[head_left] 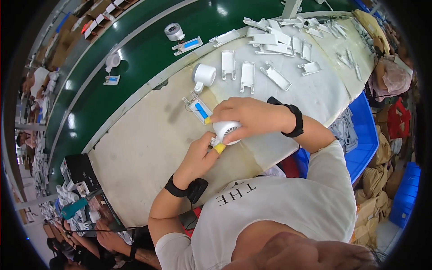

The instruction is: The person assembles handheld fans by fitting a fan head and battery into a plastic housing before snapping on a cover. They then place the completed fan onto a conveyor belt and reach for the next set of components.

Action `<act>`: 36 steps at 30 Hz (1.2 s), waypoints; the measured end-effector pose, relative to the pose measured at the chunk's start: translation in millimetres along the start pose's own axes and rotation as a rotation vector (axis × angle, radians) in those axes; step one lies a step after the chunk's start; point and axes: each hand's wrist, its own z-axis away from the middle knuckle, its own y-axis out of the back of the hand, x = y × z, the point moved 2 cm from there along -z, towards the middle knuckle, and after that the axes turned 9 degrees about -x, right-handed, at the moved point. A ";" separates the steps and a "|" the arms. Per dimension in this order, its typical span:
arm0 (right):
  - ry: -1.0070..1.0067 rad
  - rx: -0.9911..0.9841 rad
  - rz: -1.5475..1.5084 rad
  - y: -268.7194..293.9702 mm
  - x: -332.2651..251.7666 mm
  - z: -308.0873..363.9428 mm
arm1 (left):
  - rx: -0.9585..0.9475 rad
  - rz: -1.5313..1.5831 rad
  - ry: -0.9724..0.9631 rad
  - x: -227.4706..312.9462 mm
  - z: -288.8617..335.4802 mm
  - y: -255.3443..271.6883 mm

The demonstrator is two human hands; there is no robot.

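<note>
A small white handheld fan head (221,128) with a round slotted grille is between my hands, over the table's near part. My right hand (252,116) wraps round it from the right and above. From the lower left my left hand (194,156) pinches it near its neck. Yellow tape covers some fingertips. Just beyond my hands lies an open white handle shell (203,116) holding a blue battery, with thin wires at its end. Farther off stands another white fan head (205,74) with a neck. My fingers partly hide the held piece.
White handle shells (273,41) are piled at the back right, several lying singly nearer. A green conveyor (139,49) beyond carries fan heads with battery shells. A blue bin (370,135) of parts stands right. At left are a black box (81,173) and another person's hand (111,237).
</note>
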 end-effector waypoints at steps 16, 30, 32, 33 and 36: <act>-0.832 0.581 0.461 31.0 98.5 87.2 | 0.280 0.695 -0.347 -4.4 -7.0 45.0; -0.200 0.386 -0.584 21.4 -6.3 -19.8 | 0.096 0.547 -0.158 3.3 -10.7 21.0; -0.274 0.277 -0.549 23.2 -5.2 -23.3 | 0.085 0.507 -0.125 1.4 -8.7 21.0; -0.337 0.173 -0.512 21.6 -4.6 -24.3 | 0.076 0.456 -0.094 0.3 -7.2 20.1; -0.196 0.152 -0.364 20.6 -2.3 -16.3 | 0.324 -0.050 -0.266 10.0 3.7 19.1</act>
